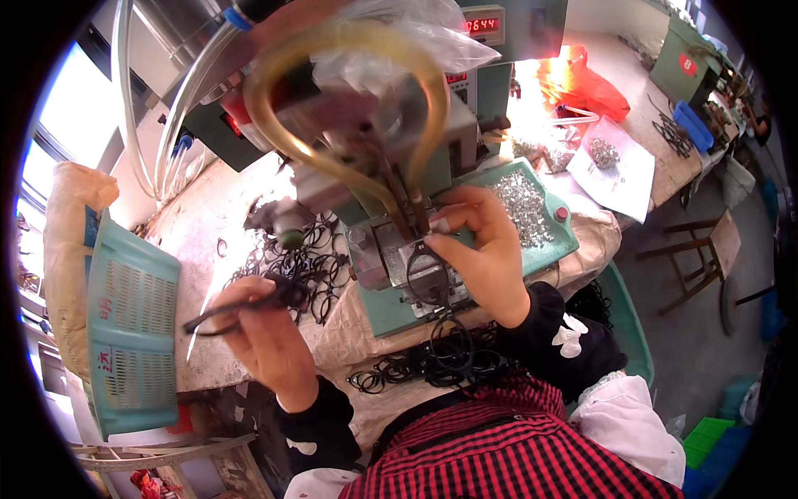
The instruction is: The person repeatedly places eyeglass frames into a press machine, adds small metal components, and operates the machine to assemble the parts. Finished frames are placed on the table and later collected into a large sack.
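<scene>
My right hand is at the machine, its thumb and forefinger pinching the top of a thin black ring just under two copper-coloured prongs. More black rings hang below it over the machine's front edge. My left hand is raised at the left, closed on a black band that is smeared by motion, so its exact form is unclear. Beside that hand a tangled heap of black rings lies on the bench.
Right of the machine sits a green tray of small silver metal pieces. A teal plastic basket stands at the left edge. A thick brass-coloured tube loops above my hands. A red bag and white paper lie at the back right.
</scene>
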Demonstrator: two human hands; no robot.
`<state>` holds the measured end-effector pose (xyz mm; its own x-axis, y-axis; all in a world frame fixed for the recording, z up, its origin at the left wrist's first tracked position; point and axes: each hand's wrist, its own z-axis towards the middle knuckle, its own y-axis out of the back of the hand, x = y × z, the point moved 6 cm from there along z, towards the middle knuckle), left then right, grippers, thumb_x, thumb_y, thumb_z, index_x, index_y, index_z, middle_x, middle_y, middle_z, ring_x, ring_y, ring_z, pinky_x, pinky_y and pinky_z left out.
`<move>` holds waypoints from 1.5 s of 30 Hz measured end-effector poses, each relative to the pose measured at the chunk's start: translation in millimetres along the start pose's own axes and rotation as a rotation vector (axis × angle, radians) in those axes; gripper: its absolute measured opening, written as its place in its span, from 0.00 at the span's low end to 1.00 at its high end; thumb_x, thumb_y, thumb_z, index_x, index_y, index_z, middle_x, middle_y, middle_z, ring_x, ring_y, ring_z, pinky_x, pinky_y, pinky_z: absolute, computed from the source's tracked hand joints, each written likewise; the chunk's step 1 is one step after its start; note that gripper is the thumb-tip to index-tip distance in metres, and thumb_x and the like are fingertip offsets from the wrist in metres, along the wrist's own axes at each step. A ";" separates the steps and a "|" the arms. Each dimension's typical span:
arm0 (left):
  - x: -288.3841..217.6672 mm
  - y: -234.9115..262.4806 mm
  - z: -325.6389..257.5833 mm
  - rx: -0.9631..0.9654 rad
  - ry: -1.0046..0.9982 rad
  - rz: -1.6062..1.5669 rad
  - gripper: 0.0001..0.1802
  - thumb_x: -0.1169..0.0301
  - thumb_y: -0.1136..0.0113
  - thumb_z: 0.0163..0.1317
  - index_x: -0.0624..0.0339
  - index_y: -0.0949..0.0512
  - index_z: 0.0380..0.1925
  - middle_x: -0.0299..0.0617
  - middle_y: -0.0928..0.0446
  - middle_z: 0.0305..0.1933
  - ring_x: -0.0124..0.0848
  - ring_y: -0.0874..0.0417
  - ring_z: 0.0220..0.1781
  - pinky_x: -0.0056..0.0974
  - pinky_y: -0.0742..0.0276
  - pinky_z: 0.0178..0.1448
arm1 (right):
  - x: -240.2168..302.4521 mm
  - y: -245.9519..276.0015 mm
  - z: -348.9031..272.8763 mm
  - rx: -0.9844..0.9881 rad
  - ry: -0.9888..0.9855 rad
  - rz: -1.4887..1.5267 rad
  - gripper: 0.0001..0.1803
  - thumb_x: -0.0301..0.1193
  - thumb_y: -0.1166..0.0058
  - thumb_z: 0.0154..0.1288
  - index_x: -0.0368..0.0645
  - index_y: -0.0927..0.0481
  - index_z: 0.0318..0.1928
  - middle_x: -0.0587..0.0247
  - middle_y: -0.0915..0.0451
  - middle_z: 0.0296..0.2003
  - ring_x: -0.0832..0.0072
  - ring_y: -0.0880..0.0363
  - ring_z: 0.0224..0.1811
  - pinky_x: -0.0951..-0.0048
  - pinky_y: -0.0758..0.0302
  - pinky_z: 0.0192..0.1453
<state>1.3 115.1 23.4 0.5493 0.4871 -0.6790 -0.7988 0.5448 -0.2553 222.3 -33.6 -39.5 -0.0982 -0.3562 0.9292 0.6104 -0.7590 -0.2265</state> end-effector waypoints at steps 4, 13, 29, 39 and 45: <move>-35.4 -47.5 22.3 0.312 -0.251 0.476 0.12 0.67 0.53 0.80 0.62 0.27 0.55 0.49 0.24 0.55 0.32 0.24 0.50 0.39 0.25 0.54 | 17.7 -19.8 -0.6 0.081 -0.119 0.137 0.27 0.18 0.35 0.58 0.34 0.27 0.59 0.65 0.16 0.38 0.81 0.20 0.45 0.75 0.27 0.56; -16.7 -86.0 -26.9 0.669 -0.449 0.380 0.14 0.75 0.29 0.52 0.56 0.12 0.41 0.43 0.14 0.43 0.41 0.17 0.40 0.45 0.19 0.47 | 14.0 51.7 13.9 0.102 0.293 -0.816 0.17 0.24 0.35 0.57 0.39 0.17 0.49 0.47 0.18 0.52 0.54 0.21 0.61 0.59 0.27 0.67; -42.8 -79.2 -57.8 0.787 -0.012 0.259 0.24 0.87 0.40 0.55 0.49 0.15 0.48 0.51 0.17 0.55 0.48 0.16 0.51 0.57 0.23 0.61 | -30.0 112.5 12.9 -0.186 0.400 -1.000 0.05 0.23 0.36 0.62 0.39 0.13 0.39 0.55 0.14 0.39 0.57 0.16 0.46 0.62 0.22 0.53; -99.0 -81.8 -38.3 0.893 0.195 -0.607 0.09 0.78 0.41 0.67 0.57 0.19 0.45 0.54 0.18 0.51 0.50 0.17 0.44 0.56 0.22 0.53 | -37.5 83.8 8.1 -0.110 0.246 -0.749 0.07 0.21 0.36 0.65 0.37 0.14 0.43 0.61 0.14 0.38 0.74 0.15 0.41 0.73 0.22 0.49; 24.3 120.7 57.8 0.074 0.126 1.203 0.09 0.70 0.29 0.58 0.63 0.18 0.31 0.43 0.19 0.35 0.40 0.19 0.38 0.42 0.23 0.48 | -26.9 93.9 7.5 -0.098 0.216 -0.791 0.08 0.21 0.36 0.64 0.38 0.14 0.43 0.59 0.13 0.38 0.71 0.15 0.42 0.72 0.23 0.50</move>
<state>-67.6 232.1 15.8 -0.5655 0.6414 -0.5185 -0.7641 -0.1708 0.6221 288.2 -91.2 -83.6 -0.6250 0.2143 0.7506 0.2269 -0.8702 0.4374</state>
